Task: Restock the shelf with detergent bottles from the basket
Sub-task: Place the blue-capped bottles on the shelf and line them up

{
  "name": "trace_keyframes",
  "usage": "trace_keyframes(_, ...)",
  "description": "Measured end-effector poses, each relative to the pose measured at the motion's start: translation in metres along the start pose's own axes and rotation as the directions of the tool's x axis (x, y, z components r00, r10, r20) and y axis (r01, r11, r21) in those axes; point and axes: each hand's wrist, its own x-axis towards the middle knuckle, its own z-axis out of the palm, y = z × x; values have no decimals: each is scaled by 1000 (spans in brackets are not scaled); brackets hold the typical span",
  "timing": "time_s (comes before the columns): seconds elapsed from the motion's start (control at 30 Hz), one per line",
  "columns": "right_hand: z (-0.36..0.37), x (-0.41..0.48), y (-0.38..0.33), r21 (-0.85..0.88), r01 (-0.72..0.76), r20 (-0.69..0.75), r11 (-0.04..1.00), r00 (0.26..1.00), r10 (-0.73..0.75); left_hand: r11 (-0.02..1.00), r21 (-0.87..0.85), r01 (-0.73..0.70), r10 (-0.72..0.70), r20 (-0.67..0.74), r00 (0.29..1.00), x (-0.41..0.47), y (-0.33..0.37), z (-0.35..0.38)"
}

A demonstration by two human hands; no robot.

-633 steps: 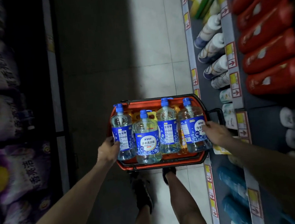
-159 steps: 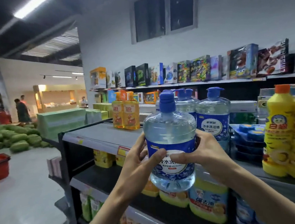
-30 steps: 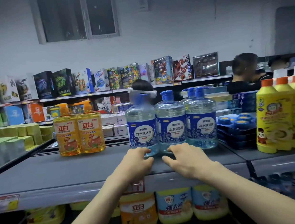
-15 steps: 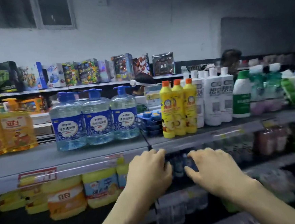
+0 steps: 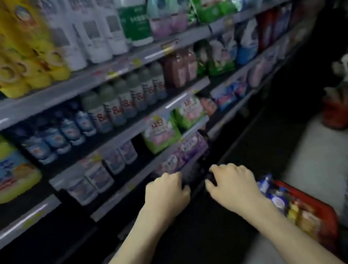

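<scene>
Left hand and right hand empty, fingers loose. Dropped down low from the top shelf, bottle left up there. Just beside right hand: red basket with more detergent bottles. Probably time to grab another.

yellow bottles at left, white bottles just right of them, green pouches further right, purple packs nearer.

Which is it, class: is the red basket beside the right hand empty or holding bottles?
Holding bottles. Inside the red basket, blue-capped bottles and yellow bottles show above its rim, though the picture is blurred.
</scene>
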Motion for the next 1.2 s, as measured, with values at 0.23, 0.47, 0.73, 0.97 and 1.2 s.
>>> trace_keyframes(0.23,66,-7,69,30,-248,166,968,957,239,982,-20,-189,186,314,931,66,67,83)
trace_keyframes(0.47,114,-3,109,13,-494,339,869,820,461,957,-58,-286,281,441,852,128,86,140)
trace_keyframes(0.73,168,-9,129,27,-681,509,732,640,576,930,-60,-362,324,596,735,176,102,196)
trace_keyframes(0.97,203,-1,177,37,-721,589,692,575,567,903,-61,-426,365,634,682,200,136,235)
trace_keyframes(1.2,243,42,262,66,-692,648,719,578,496,906,1,-423,305,692,654,253,209,267)
